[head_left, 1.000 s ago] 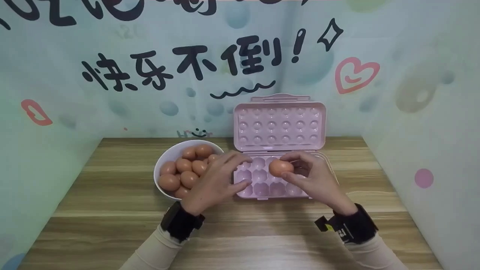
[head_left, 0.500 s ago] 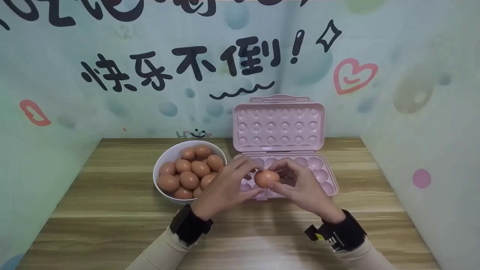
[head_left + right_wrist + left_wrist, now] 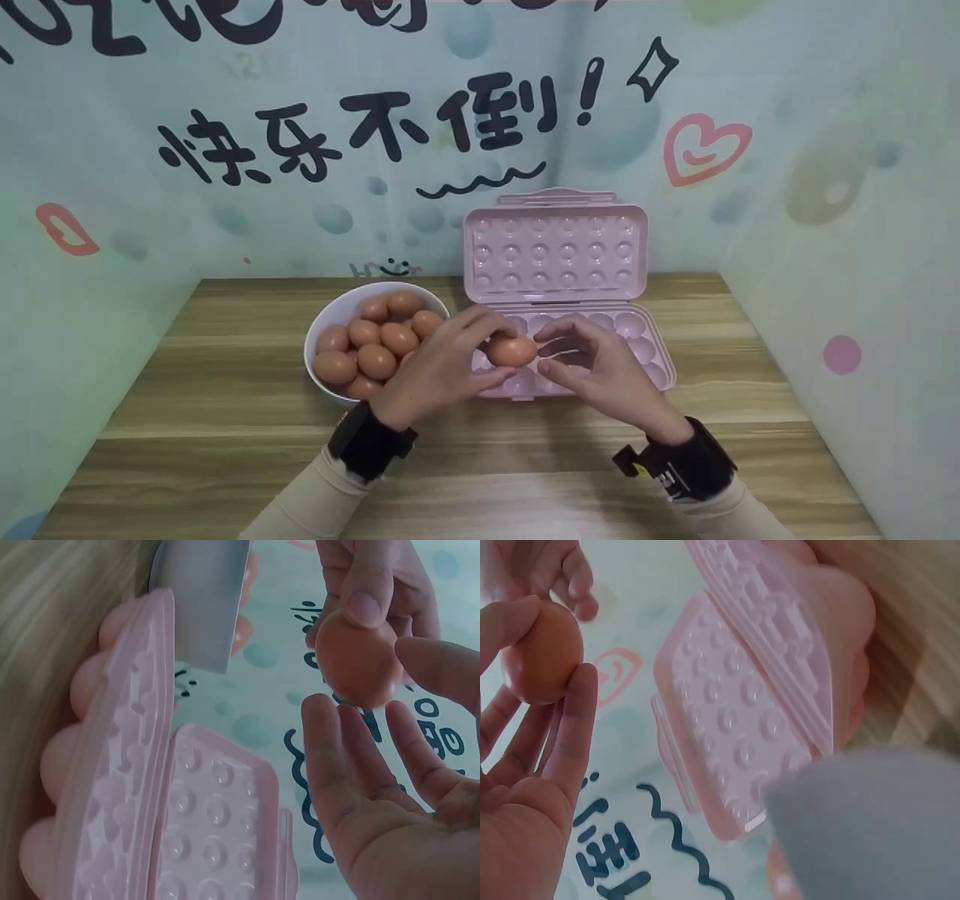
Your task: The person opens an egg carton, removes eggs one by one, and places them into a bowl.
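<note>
A brown egg (image 3: 512,351) is held between the thumb and fingertips of my left hand (image 3: 442,364), above the near left part of the pink egg carton (image 3: 523,397). In the left wrist view the thumb and fingers pinch the egg (image 3: 546,652) from opposite sides. My right hand (image 3: 611,371) is just to the right, its fingers parted and bent slightly toward the egg. From the right wrist view, those fingertips (image 3: 319,709) stand close to the egg without gripping it. The carton's visible cups hold no eggs; my hands hide some cups.
A white bowl (image 3: 313,375) full of brown eggs (image 3: 376,361) stands left of the carton, partly behind my left hand. The carton's lid (image 3: 555,251) stands upright at the back, near the printed wall (image 3: 360,217). All rests on a wooden table (image 3: 480,465).
The egg has moved left, out of my right hand's grip into my left hand's fingers. My right hand moved left, then its fingers came off the egg.
</note>
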### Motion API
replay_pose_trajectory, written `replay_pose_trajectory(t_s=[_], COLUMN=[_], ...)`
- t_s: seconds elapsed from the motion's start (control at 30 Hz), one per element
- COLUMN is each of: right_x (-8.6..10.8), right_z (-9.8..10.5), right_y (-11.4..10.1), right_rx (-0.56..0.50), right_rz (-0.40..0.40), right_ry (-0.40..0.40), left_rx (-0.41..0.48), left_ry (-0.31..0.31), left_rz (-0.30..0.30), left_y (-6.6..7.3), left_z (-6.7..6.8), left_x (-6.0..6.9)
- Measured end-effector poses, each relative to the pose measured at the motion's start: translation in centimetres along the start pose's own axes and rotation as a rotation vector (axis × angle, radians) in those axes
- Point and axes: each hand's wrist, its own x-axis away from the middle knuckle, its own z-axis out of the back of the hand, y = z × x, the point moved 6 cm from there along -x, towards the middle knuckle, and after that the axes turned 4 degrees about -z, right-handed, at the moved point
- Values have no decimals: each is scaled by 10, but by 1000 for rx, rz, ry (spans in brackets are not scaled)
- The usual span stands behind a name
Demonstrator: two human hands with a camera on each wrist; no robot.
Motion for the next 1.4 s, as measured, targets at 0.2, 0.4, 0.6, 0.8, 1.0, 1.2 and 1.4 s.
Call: replay_pose_trajectory(t_s=[0.2,0.4,0.6,0.8,1.0,1.2,1.4], right_x=[-2,-1,-1,-2,-5,-6,-7], right_z=[25,46,59,68,72,73,73], right_y=[-1,-4,-4,2,10,11,11], right_rx=[134,221,264,338,397,406,413], right_rz=[55,63,51,55,56,69,67], right_ry=[113,168,189,203,201,194,187], left_rx=[-31,-4,-48,-101,-131,-167,-176], left_ry=[-33,-59,-109,-145,-164,-177,-183], left_rz=[155,377,492,506,545,556,562], left_y=[-42,-96,-132,-150,-159,-161,-165], left_z=[37,71,92,100,104,109,108], left_x=[2,16,36,53,64,71,79])
